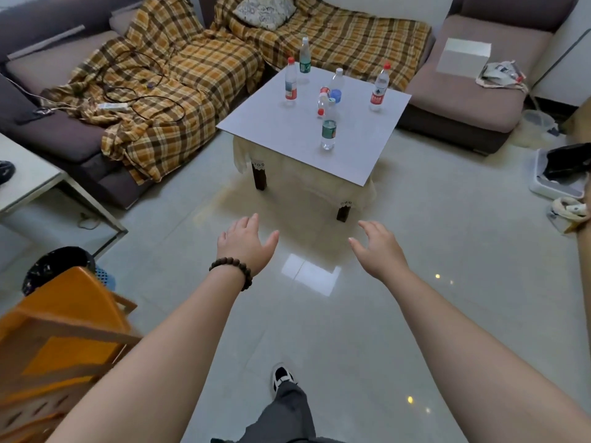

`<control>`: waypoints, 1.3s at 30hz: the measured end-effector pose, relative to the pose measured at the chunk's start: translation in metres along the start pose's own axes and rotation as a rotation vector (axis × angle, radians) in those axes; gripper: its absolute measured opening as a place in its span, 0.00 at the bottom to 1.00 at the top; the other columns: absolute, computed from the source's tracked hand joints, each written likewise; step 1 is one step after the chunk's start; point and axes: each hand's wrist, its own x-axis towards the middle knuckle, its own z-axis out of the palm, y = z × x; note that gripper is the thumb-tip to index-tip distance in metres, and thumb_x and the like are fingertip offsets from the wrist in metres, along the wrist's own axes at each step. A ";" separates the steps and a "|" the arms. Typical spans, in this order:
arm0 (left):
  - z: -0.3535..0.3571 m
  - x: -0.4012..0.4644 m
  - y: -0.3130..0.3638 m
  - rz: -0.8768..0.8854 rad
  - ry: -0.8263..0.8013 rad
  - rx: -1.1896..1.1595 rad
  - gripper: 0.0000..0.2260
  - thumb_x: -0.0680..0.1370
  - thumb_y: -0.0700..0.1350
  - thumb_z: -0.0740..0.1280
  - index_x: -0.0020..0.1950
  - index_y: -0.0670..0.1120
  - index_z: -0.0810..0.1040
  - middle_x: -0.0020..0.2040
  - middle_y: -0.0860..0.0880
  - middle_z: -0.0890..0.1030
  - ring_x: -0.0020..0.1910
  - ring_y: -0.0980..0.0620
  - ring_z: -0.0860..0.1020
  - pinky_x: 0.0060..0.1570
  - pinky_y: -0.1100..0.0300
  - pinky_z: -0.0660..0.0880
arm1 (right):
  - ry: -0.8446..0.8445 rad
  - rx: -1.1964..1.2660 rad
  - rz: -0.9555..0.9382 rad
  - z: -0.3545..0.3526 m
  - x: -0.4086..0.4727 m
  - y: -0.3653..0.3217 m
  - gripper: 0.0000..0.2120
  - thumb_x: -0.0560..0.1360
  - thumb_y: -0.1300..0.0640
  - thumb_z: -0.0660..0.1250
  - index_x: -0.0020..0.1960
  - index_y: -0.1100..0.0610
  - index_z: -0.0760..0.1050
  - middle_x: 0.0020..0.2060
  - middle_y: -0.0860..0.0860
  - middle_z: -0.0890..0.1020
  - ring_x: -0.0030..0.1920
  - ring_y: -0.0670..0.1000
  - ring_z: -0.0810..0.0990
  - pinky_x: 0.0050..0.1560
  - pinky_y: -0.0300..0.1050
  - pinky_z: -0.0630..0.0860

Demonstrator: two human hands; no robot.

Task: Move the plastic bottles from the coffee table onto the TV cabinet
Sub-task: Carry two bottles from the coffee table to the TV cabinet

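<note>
Several plastic bottles stand on the coffee table [275, 129], which has a pale grey top. Nearest me is a green-labelled bottle [328, 129]. Behind it lies a small bottle on its side [322, 103], beside a blue-labelled bottle [336, 86]. A red-capped bottle [290, 80] stands at the left, another red-labelled one [379, 87] at the right, and a green-labelled one [304, 57] at the far corner. My left hand [244, 243] and my right hand [379, 247] reach forward over the floor, short of the table, fingers apart, holding nothing. The TV cabinet is out of view.
A sofa with a plaid blanket [179, 78] wraps around behind the table; a white box [463, 55] sits on its right seat. An orange wooden chair [60, 334] and a black bin [57, 266] stand at my left. A white side table [28, 183] is further left.
</note>
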 end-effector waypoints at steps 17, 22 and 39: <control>-0.036 0.274 0.002 0.071 -0.048 0.007 0.31 0.78 0.62 0.53 0.77 0.47 0.57 0.76 0.48 0.62 0.76 0.49 0.57 0.74 0.46 0.54 | 0.083 0.043 0.046 -0.009 0.262 -0.064 0.23 0.77 0.51 0.61 0.71 0.57 0.65 0.70 0.54 0.68 0.71 0.56 0.64 0.69 0.49 0.63; -0.041 0.384 0.028 0.101 -0.042 0.022 0.29 0.78 0.61 0.55 0.76 0.48 0.59 0.74 0.49 0.64 0.75 0.50 0.59 0.73 0.48 0.56 | 0.092 0.053 0.080 -0.013 0.375 -0.057 0.24 0.77 0.52 0.62 0.70 0.58 0.66 0.70 0.55 0.69 0.70 0.56 0.66 0.69 0.50 0.64; -0.080 0.659 0.124 0.210 -0.185 0.114 0.29 0.79 0.60 0.54 0.76 0.47 0.57 0.75 0.47 0.64 0.73 0.47 0.61 0.70 0.49 0.60 | 0.059 0.151 0.263 -0.049 0.623 -0.064 0.24 0.77 0.51 0.62 0.72 0.56 0.64 0.71 0.54 0.67 0.71 0.55 0.65 0.69 0.50 0.64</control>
